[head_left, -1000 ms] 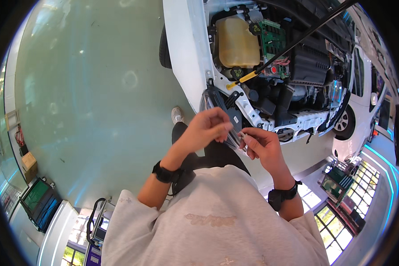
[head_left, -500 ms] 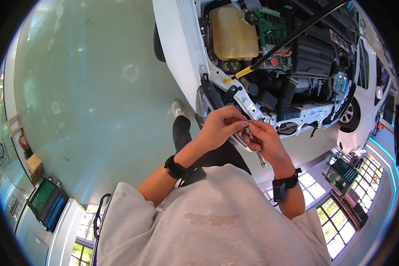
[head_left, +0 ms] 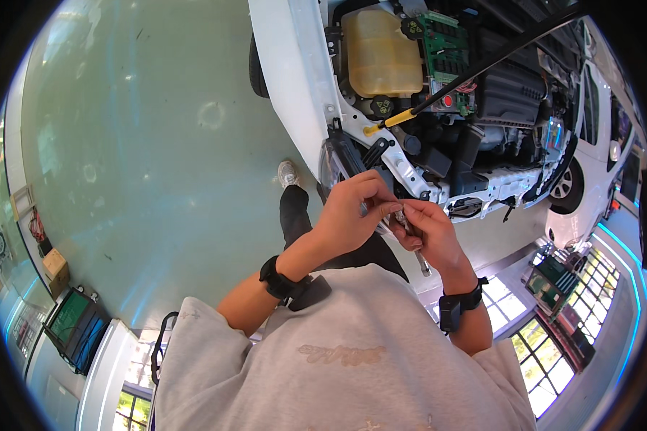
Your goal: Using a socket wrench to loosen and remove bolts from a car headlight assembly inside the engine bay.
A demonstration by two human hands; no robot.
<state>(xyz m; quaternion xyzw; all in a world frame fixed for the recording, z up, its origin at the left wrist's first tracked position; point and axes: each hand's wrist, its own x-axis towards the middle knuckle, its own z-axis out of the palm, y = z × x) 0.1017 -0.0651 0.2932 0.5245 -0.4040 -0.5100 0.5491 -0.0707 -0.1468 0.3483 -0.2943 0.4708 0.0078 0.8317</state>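
Observation:
Both of my hands meet in front of my body, just before the headlight (head_left: pixel 331 161) of a white car. My right hand (head_left: pixel 438 233) is closed around a slim silver socket wrench (head_left: pixel 425 264); its shiny lower end sticks out below my fingers. My left hand (head_left: pixel 352 215) has thumb and forefinger pinched together at the wrench's upper end, touching the right fingertips. Whatever the left fingers pinch is too small and covered to make out.
The open engine bay lies ahead, with a yellowish fluid tank (head_left: pixel 384 54), a green circuit board (head_left: pixel 446 50) and a black prop rod (head_left: pixel 482 65) slanting across. A white fender (head_left: pixel 295 79) edges the pale green floor. Another white car (head_left: pixel 586 144) stands at the right.
My hands stay together at nearly the same spot. The left fingers have shifted slightly at the tip of the wrench, and its lower end has swung slightly.

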